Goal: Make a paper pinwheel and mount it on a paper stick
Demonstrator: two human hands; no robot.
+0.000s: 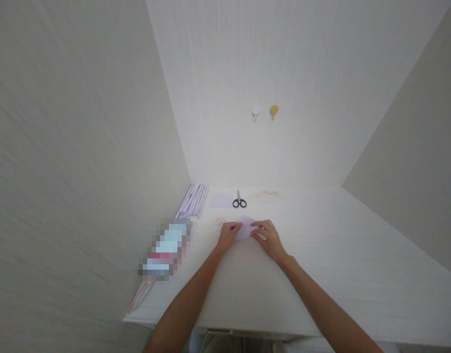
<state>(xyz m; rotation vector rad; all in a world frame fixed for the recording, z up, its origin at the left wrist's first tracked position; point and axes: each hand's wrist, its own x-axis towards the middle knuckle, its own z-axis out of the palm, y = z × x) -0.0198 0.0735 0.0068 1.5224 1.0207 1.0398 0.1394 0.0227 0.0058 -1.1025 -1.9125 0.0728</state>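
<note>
A small sheet of pale lilac paper (245,229) lies on the white tabletop between my hands. At its left edge my left hand (228,235) grips it, thumb resting on the paper and the other fingers curled. My right hand (268,239) is at the right edge of the sheet. Its fingertips touch the paper there, with a visible gap between thumb and fingers. Just beyond the sheet lie scissors (239,201) with black handles, blades pointing away. A flat square of lilac paper (220,200) lies to their left.
Several rolled or folded lilac paper strips (194,200) are piled at the back left. Closer along the left wall is a pixelated object (166,250), with pinkish strips (140,296) below it. Rubber-band-like loops (220,221) lie near my left hand. Two hooks (274,112) are on the back wall.
</note>
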